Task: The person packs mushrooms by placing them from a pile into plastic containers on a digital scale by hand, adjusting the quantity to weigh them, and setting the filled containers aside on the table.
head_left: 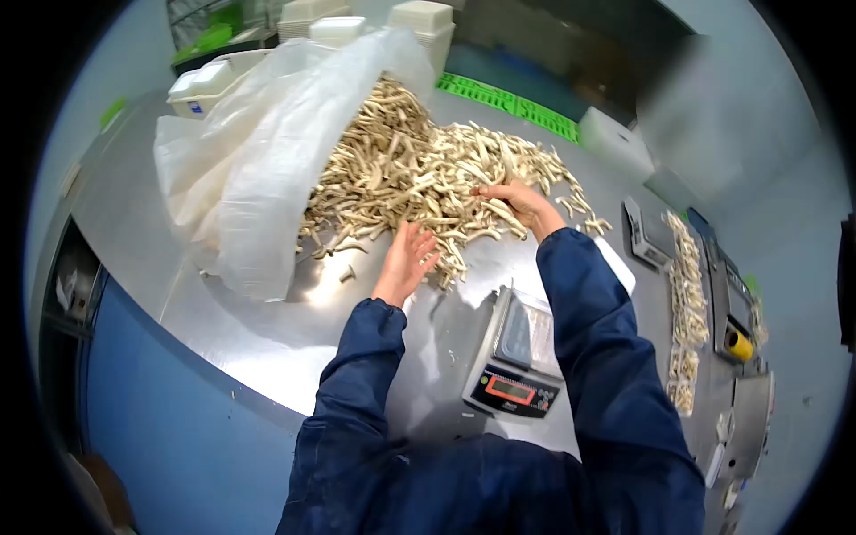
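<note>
A large heap of pale, slender mushrooms [419,169] is spread over the steel table [223,334]. My left hand [407,261] is at the near edge of the heap, palm turned inward and fingers apart, with nothing held. At the heap's right side my right hand [524,205] has its fingers curled together around a mushroom; part of the grip is hidden. Below my hands stands a digital scale [513,388] with a red-lit display and a clear tray [529,334] on its platform. Beside the heap's left flank lies a big translucent plastic bag [276,169].
White containers [423,22] are stacked at the back, near green plastic crates [508,105]. Along the right side are a second scale [649,234], a row of mushroom-filled packs [687,303] and a yellow roll [738,345]. A white bin [209,94] stands behind the bag.
</note>
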Demonstrator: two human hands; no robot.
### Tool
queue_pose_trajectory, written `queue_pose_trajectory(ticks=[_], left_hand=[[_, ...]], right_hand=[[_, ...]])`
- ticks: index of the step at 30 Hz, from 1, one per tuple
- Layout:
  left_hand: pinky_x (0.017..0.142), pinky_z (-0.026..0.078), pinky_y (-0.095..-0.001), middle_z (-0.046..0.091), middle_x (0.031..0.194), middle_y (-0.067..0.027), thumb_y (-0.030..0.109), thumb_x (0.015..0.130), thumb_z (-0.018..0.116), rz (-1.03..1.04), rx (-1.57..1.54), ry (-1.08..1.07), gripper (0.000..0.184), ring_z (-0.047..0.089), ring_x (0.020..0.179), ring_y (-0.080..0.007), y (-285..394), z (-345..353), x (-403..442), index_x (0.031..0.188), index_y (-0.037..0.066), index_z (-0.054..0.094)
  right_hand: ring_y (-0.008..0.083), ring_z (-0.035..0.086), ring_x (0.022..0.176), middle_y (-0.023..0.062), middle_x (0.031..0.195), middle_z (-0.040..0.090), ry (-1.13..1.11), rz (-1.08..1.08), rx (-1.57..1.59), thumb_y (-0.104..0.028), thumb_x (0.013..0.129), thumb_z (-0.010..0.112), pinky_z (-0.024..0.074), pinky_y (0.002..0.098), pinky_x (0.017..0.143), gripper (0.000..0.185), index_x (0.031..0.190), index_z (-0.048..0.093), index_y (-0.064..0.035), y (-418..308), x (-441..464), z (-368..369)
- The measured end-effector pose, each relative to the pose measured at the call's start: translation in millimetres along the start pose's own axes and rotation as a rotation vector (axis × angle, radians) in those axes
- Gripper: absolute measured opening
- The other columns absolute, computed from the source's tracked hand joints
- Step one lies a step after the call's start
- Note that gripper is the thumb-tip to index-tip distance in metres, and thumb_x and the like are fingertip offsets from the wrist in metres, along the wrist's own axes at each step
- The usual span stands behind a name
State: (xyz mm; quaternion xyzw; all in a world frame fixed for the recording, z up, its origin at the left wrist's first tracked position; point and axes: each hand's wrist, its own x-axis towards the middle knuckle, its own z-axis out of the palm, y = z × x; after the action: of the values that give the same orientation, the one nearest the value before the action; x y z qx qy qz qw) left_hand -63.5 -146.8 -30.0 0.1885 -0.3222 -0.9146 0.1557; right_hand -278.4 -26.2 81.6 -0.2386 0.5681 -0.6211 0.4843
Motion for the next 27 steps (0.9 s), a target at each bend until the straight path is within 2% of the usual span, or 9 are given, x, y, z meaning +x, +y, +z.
queue_pose_trajectory(ticks=[5,11,14,17,20,21,22,24,27], left_hand=[[0.103,0.044,-0.047,0.034,0.144,-0.0209,0.055,0.1,0.034,-0.093,-0.124,-0.179,0.07,0.042,0.129,-0.0296,-7.9,39.8,-19.2,0.148,0.005,0.022],[0.1,0.045,-0.0452,0.047,0.134,-0.0208,0.061,0.097,0.034,-0.25,-0.196,-0.389,0.073,0.05,0.122,-0.0286,-46.1,87.1,-29.9,0.143,0.005,0.03],[0.103,0.043,-0.0437,0.048,0.136,-0.0205,0.061,0.097,0.035,-0.283,-0.191,-0.425,0.07,0.052,0.121,-0.0279,-69.7,97.7,-28.3,0.139,0.005,0.034],[0.104,0.042,-0.0416,0.047,0.137,-0.0177,0.06,0.097,0.037,-0.253,-0.084,-0.341,0.068,0.048,0.125,-0.0267,-82.3,105.7,-36.4,0.139,0.006,0.033],[0.102,0.042,-0.0385,0.047,0.138,-0.0147,0.045,0.099,0.047,-0.16,0.018,-0.322,0.06,0.047,0.126,-0.025,-91.5,105.4,-40.6,0.143,0.01,0.029],[0.101,0.042,-0.0379,0.047,0.138,-0.0147,0.041,0.099,0.049,-0.134,0.061,-0.317,0.058,0.047,0.125,-0.0245,-91.3,106.2,-43.0,0.144,0.01,0.028],[0.098,0.044,-0.0354,0.046,0.138,-0.0154,0.025,0.099,0.054,-0.168,0.023,-0.304,0.06,0.048,0.124,-0.0243,-89.6,107.6,-45.4,0.148,0.01,0.023],[0.096,0.045,-0.0332,0.046,0.138,-0.0163,0.018,0.098,0.053,-0.162,0.091,-0.33,0.061,0.05,0.123,-0.0242,-88.9,110.5,-48.1,0.149,0.01,0.021],[0.094,0.047,-0.0309,0.045,0.138,-0.0177,0.006,0.097,0.052,-0.149,0.187,-0.334,0.061,0.051,0.121,-0.0246,-91.4,112.7,-46.2,0.149,0.009,0.021]], right_hand=[[0.0158,0.067,0.081,0.0143,0.109,0.064,-0.131,0.124,-0.13,0.0,0.081,0.066,0.0552,0.0266,0.064,0.051,0.127,0.044,0.0022,-2.5,-83.1,-16.0],[0.0123,0.063,0.077,0.0071,0.096,0.063,-0.13,0.248,-0.156,-0.003,0.076,0.072,0.0522,0.0256,0.069,0.046,0.118,0.053,0.002,16.9,-185.0,-15.8],[0.0101,0.06,0.073,0.0014,0.09,0.06,-0.166,0.237,-0.453,-0.002,0.075,0.071,0.0506,0.0244,0.064,0.045,0.116,0.054,-0.0022,45.6,-198.1,-36.4],[0.0166,0.063,0.082,0.0075,0.096,0.063,-0.082,0.144,-0.793,-0.008,0.071,0.073,0.0514,0.0281,0.072,0.056,0.123,0.053,-0.0043,65.0,-205.9,-41.2],[0.0229,0.062,0.096,0.0132,0.107,0.063,-0.034,-0.041,-0.936,-0.016,0.069,0.075,0.0491,0.0313,0.085,0.068,0.131,0.05,-0.0049,79.8,-212.6,-44.3],[0.0231,0.06,0.1,0.0135,0.112,0.061,-0.047,-0.034,-0.938,-0.015,0.07,0.075,0.048,0.0318,0.087,0.069,0.133,0.049,-0.0053,82.9,-212.7,-47.9],[0.0232,0.058,0.104,0.0138,0.117,0.059,-0.061,-0.028,-0.939,-0.015,0.071,0.074,0.0468,0.0324,0.088,0.07,0.135,0.048,-0.0057,84.6,-212.7,-52.8],[0.0237,0.054,0.113,0.0133,0.129,0.054,-0.066,0.017,-0.936,-0.014,0.073,0.073,0.045,0.0332,0.093,0.07,0.137,0.046,-0.0061,77.9,-221.6,-52.4],[0.0241,0.053,0.116,0.0123,0.131,0.053,-0.011,0.079,-0.671,-0.013,0.075,0.071,0.0437,0.0336,0.098,0.067,0.137,0.047,-0.0042,70.8,-238.8,-53.2]])
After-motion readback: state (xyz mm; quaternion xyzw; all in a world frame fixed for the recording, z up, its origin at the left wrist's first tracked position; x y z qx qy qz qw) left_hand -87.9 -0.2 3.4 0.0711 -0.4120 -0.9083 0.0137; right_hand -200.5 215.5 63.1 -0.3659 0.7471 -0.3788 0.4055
